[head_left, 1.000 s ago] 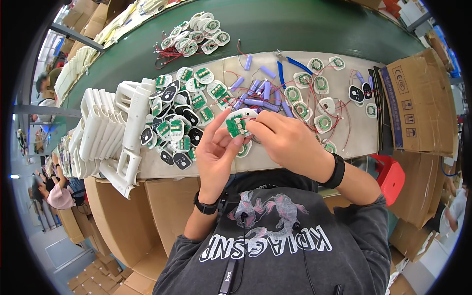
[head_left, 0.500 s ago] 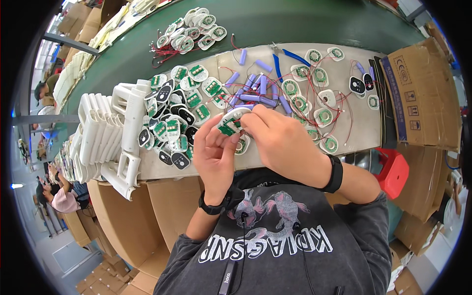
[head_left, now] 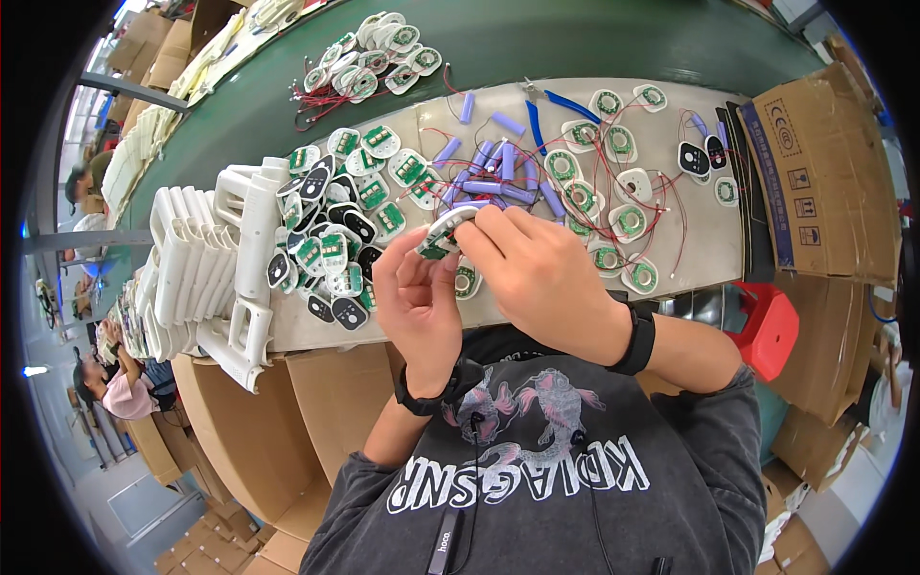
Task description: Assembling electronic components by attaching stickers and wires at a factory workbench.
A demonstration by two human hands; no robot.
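Between the fingers and thumb of my left hand (head_left: pixel 418 307) I hold a white oval panel with a green circuit board (head_left: pixel 443 238) on it, tilted. My right hand (head_left: pixel 525 264) is closed in a pinch at the panel's right edge; its fingertips are partly hidden behind the knuckles. Just beyond the hands lies a heap of purple cylindrical batteries (head_left: pixel 508 163) with thin red wires. Left of my left hand is a pile of similar panels (head_left: pixel 333 251), some green board side up, some black face up. To the right lie panels with round boards and red wires (head_left: pixel 628 222).
White plastic housings (head_left: pixel 196 254) stand stacked at the left. Blue-handled pliers (head_left: pixel 535 125) lie beyond the batteries. More wired panels (head_left: pixel 359 81) sit on the green belt (head_left: pixel 565 48). A cardboard box (head_left: pixel 824 182) and a red stool (head_left: pixel 771 331) are at the right.
The held panel has tipped to a steeper, more edge-on angle. My right hand has shifted slightly left, its fingers still at the panel's edge.
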